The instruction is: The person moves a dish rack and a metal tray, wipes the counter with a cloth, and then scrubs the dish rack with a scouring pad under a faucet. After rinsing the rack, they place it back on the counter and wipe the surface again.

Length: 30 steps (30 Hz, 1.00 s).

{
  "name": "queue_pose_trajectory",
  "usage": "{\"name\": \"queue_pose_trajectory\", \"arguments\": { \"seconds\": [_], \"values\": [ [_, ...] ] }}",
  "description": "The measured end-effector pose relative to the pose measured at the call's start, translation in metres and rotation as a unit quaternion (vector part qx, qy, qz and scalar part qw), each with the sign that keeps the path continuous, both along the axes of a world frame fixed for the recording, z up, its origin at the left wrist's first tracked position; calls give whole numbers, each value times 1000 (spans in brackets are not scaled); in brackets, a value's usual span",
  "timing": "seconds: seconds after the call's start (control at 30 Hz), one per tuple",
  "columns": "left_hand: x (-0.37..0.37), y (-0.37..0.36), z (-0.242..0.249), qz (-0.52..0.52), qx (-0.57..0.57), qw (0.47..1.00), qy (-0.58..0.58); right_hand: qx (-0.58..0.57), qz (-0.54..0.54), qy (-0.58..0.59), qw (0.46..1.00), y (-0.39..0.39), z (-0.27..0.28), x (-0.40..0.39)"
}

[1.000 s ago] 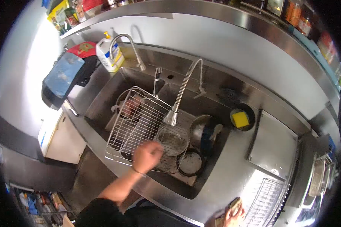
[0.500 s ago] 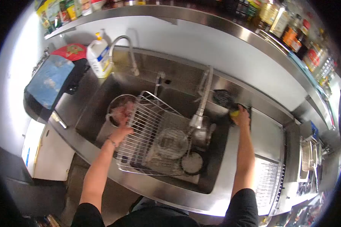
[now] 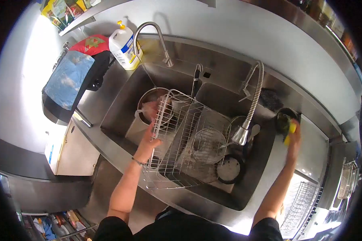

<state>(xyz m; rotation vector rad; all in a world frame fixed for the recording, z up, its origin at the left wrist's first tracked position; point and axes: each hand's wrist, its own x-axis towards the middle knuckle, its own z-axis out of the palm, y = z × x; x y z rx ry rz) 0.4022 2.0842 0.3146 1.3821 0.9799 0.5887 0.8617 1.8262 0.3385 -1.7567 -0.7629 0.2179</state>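
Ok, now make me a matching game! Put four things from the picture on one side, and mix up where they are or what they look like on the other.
Things:
1. sponge
2. wire rack over the sink
3. white jug
4. blue cloth

Matches:
A. has a yellow pump top
B. held by the left hand
C. lies on something black
D. yellow, in the right hand

Right pairs: 1-D, 2-B, 3-A, 4-C

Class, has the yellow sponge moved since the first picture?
Yes, the sponge moved right: from inside the dark bowl to its right rim, in the right hand.
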Motion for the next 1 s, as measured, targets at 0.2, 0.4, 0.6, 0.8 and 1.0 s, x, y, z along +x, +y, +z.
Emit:
{"name": "queue_pose_trajectory", "arguments": {
  "seconds": [0.2, 0.4, 0.6, 0.8, 1.0],
  "values": [
    [5, -16, -6, 22, -20, 1000, 9, 25, 148, 371, 917, 92, -121, -219],
    [5, -23, 0, 31, -21, 999, -18, -93, 127, -179, 971, 185, -189, -314],
    [2, -15, -15, 2, -3, 1000, -15, -280, -134, 35, 950, 169, -288, -268],
    [-1, -13, -13, -1, -28, 1000, -5, -105, 93, -100, 985, 181, -248, -312],
    [-14, -4, -48, -9, 35, 999, 33, -12, -59, 16, 998, 210, -283, -341]
  ]
}}
